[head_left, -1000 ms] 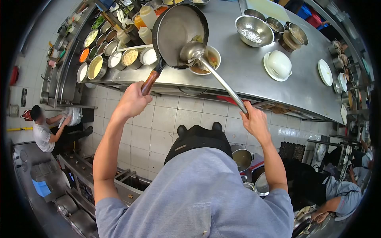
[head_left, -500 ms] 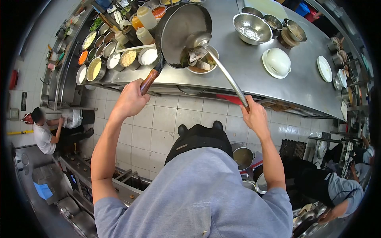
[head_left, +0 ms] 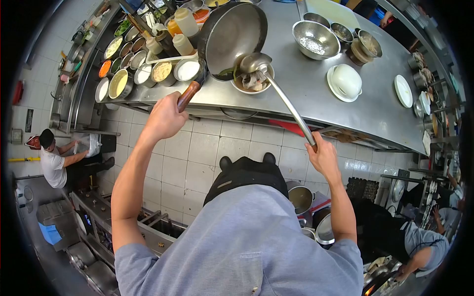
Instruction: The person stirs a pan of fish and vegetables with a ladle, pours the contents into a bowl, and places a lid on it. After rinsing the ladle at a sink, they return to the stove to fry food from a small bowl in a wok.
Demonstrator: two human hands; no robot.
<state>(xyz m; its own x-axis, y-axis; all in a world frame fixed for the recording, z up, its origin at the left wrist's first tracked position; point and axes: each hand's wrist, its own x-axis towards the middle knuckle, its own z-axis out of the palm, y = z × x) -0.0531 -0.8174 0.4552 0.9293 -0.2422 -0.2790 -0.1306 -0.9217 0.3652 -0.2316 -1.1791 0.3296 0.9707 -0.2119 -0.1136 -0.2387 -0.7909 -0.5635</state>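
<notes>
My left hand (head_left: pixel 166 116) is closed round the wooden handle of a dark wok (head_left: pixel 234 37), which is tilted over a white bowl (head_left: pixel 262 91) on the steel counter. In my right hand (head_left: pixel 324 157) is the far end of a long-handled ladle (head_left: pixel 256 63). The ladle's head sits at the wok's lower rim, above the bowl. Pale chunks of food (head_left: pixel 253 81) in brownish liquid lie in the bowl. Dark green pieces (head_left: pixel 227 72) cling near the wok's edge. What the ladle's head holds is hidden from me.
Seasoning containers (head_left: pixel 120 85) and squeeze bottles (head_left: pixel 185 22) crowd the counter's left part. To the right are a steel mixing bowl (head_left: pixel 316 39), a white bowl upside down on a plate (head_left: pixel 346 79) and another plate (head_left: pixel 403 88). A person (head_left: pixel 57 158) sits at left; another (head_left: pixel 424 244) works at lower right.
The wok has shifted slightly right and tipped further, showing more of its inside. The ladle's head has moved down and right over the bowl, and more food now lies in the bowl.
</notes>
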